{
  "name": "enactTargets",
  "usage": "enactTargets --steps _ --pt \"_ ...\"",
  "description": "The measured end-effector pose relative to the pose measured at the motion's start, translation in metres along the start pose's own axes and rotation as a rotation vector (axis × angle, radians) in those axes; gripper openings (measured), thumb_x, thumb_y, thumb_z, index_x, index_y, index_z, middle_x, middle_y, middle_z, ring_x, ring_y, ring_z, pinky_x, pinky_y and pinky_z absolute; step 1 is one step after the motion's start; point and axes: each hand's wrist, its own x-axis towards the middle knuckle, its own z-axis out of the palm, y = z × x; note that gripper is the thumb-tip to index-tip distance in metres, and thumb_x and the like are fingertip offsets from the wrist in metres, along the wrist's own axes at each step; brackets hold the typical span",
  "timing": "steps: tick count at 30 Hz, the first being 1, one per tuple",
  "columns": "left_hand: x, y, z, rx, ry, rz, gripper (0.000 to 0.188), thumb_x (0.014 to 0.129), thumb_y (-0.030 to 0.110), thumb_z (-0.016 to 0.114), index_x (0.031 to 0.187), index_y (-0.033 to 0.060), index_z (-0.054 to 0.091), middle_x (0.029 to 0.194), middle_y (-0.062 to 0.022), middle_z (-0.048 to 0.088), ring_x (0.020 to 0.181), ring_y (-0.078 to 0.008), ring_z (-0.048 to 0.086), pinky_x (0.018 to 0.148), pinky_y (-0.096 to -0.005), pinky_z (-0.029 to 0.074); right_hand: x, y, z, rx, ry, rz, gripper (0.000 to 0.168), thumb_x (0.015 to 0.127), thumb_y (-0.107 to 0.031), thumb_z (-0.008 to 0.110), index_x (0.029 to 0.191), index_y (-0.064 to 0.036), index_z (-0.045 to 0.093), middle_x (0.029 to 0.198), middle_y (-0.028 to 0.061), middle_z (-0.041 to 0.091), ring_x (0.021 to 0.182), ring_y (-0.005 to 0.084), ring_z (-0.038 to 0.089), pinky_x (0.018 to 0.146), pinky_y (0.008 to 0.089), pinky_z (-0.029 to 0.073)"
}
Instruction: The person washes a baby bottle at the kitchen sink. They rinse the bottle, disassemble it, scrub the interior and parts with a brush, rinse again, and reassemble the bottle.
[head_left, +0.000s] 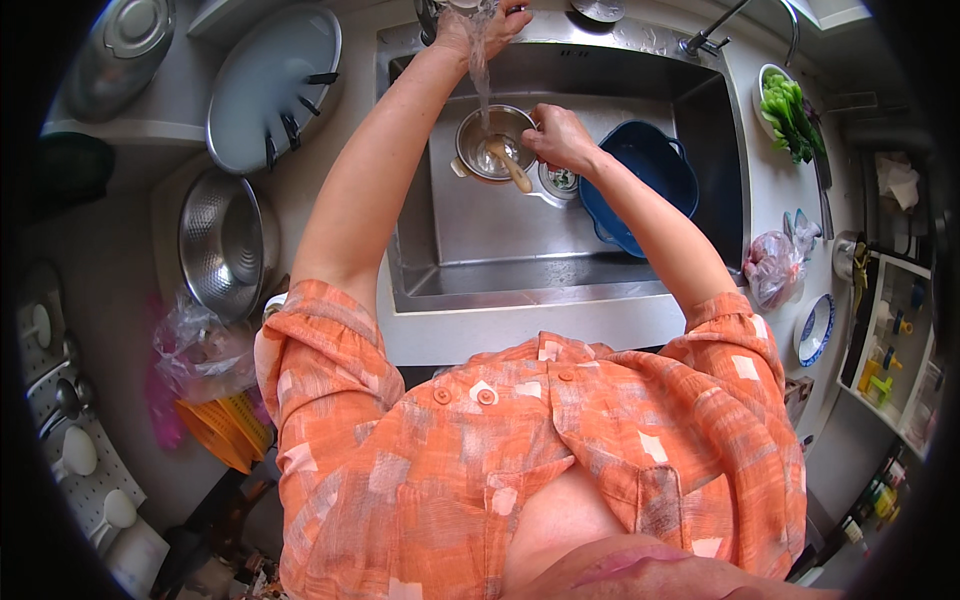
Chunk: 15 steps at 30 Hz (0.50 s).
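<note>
My right hand (559, 139) grips the right side of a small metal pot (496, 112) held low in the stainless steel sink (472, 232). A tan-handled utensil (513, 166) leans in the pot, its handle over the near rim; its head is under water. A stream of water (480, 71) falls from the faucet (427, 19) into the pot. Up at the faucet, my left hand (487, 30) is partly hidden by the stream, its fingers around a dark part like the handle. Beside the pot, the drain strainer (562, 180) holds green scraps. A blue basin (637, 172) sits behind my right forearm.
Left of the sink are a large glass lid (262, 90) and a hammered metal bowl (217, 244). On the right counter lie a bowl of leafy greens (784, 116), a knife (823, 180), a plastic bag of food (776, 266) and a blue-rimmed bowl (815, 330).
</note>
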Motion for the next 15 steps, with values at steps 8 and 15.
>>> enactTargets --steps 8,15 --pt "-0.004 0.012 -0.007 0.042 0.009 0.045 0.021 0.083 0.023 0.05 0.084 0.0048 0.062 0.073 -0.0191 0.061 0.071 -0.0351 0.061 0.065 -0.044 0.046 0.016 0.039 0.033 -0.068 0.039 0.049 0.023 0.077 -0.016 0.054 0.08 0.006 0.06 0.053 0.0142 0.059 0.043 0.0213 0.059 0.053 0.0347 0.05" --pt "-0.002 0.009 -0.005 -0.024 0.0 0.05 0.022 0.084 0.023 0.051 0.085 0.0031 0.062 0.075 -0.0192 0.062 0.072 -0.0353 0.06 0.065 -0.0431 0.045 0.034 0.086 0.073 -0.168 0.133 0.019 0.027 0.077 -0.016 0.052 0.093 0.004 0.058 0.06 0.0154 0.061 0.047 0.022 0.06 0.053 0.0348 0.049"
